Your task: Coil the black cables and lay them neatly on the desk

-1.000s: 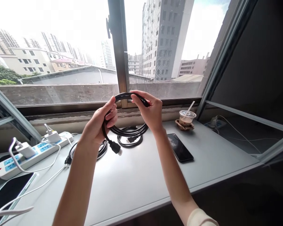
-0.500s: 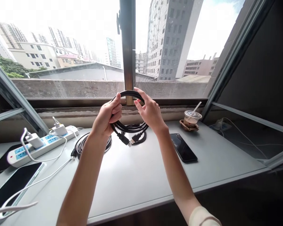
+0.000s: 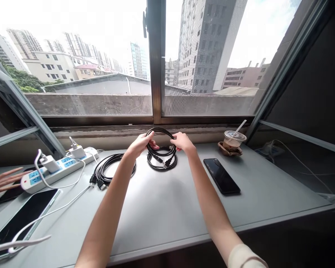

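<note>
Both my hands hold one coiled black cable (image 3: pixel 159 134) upright, far out over the grey table (image 3: pixel 162 212). My left hand (image 3: pixel 141 144) grips its left side and my right hand (image 3: pixel 182 141) grips its right side, fingers closed round the loops. The cable's two plug ends hang at the bottom of the coil. Right beneath it a second black coil (image 3: pixel 162 163) lies flat on the table. A third black coil (image 3: pixel 111 172) lies to the left, beside my left forearm.
A black phone (image 3: pixel 221 176) lies right of my right arm, with a lidded cup and straw (image 3: pixel 233 140) behind it. At left are a white power strip (image 3: pixel 58 168) with chargers, white leads, a tablet (image 3: pixel 19 219), and another person's hand (image 3: pixel 2 179).
My arms have stretched forward and down, carrying the held coil away from me to just above the flat coil. Another person's hand has appeared at the left edge.
</note>
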### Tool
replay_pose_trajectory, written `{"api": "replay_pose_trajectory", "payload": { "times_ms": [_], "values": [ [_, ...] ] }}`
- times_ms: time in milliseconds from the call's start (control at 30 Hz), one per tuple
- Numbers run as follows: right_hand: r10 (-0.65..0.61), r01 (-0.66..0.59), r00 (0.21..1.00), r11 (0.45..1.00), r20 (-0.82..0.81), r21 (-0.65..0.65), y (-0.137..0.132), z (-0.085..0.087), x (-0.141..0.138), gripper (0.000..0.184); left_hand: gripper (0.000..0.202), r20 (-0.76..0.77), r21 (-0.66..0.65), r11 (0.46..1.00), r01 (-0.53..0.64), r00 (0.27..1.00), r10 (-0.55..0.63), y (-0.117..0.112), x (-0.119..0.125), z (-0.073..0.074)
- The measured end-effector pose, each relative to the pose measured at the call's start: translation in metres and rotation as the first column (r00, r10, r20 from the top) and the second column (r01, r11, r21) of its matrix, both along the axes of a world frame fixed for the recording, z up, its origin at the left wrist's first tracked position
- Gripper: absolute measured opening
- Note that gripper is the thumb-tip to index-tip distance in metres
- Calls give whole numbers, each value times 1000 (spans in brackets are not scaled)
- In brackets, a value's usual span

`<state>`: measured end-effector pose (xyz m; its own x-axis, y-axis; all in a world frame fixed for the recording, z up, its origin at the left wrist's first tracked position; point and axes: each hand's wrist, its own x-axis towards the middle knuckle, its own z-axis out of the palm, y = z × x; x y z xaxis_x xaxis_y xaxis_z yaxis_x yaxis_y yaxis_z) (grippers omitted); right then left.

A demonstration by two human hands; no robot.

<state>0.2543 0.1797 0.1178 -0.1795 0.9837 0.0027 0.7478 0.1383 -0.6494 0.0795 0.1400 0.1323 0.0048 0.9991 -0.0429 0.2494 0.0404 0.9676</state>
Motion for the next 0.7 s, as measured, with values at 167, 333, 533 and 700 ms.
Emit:
{"api": "replay_pose_trajectory", "payload": {
  "times_ms": [167,333,533,700],
  "values": [
    [-4,20,998,962,59,-272,19,-38,-8,27,22,-332,-66,991,-116,939,88,24,-5,-46],
    [14,19,996,931,89,-364,25,-59,-12,28,31,-594,-19,982,-187,792,140,39,-8,-84],
    [-26,72,988,953,155,-295,31,-57,-6,27,36,-723,47,981,-186,672,162,42,-11,-91],
    [-63,98,986,970,156,-223,32,-61,-6,29,52,-755,45,984,-170,639,145,37,-5,-85]
  ]
}}
